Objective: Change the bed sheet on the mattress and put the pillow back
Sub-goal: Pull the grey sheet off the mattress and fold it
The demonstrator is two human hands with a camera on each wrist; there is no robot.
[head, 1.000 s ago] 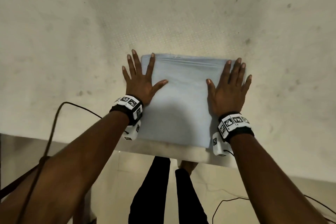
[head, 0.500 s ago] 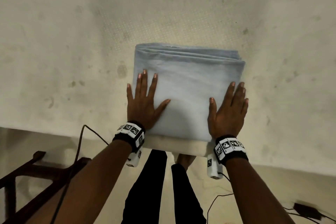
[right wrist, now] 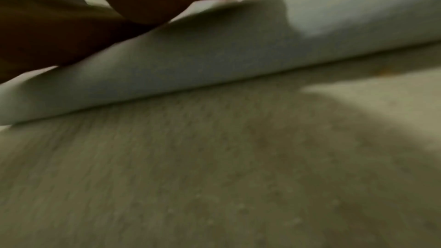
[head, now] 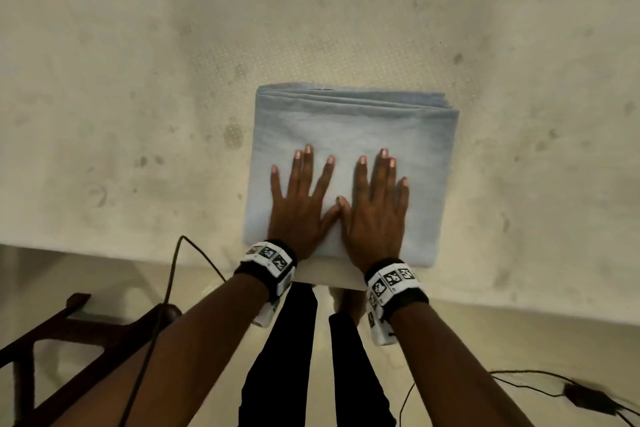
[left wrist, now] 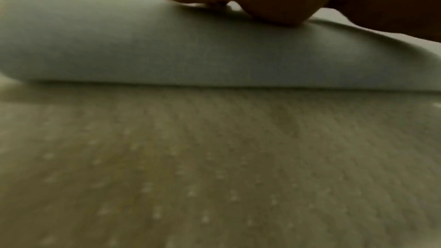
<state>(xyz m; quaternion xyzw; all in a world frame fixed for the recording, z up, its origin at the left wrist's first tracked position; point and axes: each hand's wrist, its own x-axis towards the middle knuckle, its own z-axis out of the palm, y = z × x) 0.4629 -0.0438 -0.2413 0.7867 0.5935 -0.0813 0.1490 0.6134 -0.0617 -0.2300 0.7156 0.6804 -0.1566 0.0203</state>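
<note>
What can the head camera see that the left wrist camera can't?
Only the head view shows both hands whole: the left hand and right hand lie flat, side by side, on the folded blue sheet. It also shows the wrist bands, a dark wooden frame and cables on the floor.

Only the left wrist view shows, blurrily, the sheet's rounded folded edge side-on, with the hand pressing from above.

Both show the blue sheet resting on the bare dotted mattress.

Bare mattress (head: 138,97) open around folded sheet (head: 353,121); wooden frame (head: 69,333) below-left.
</note>
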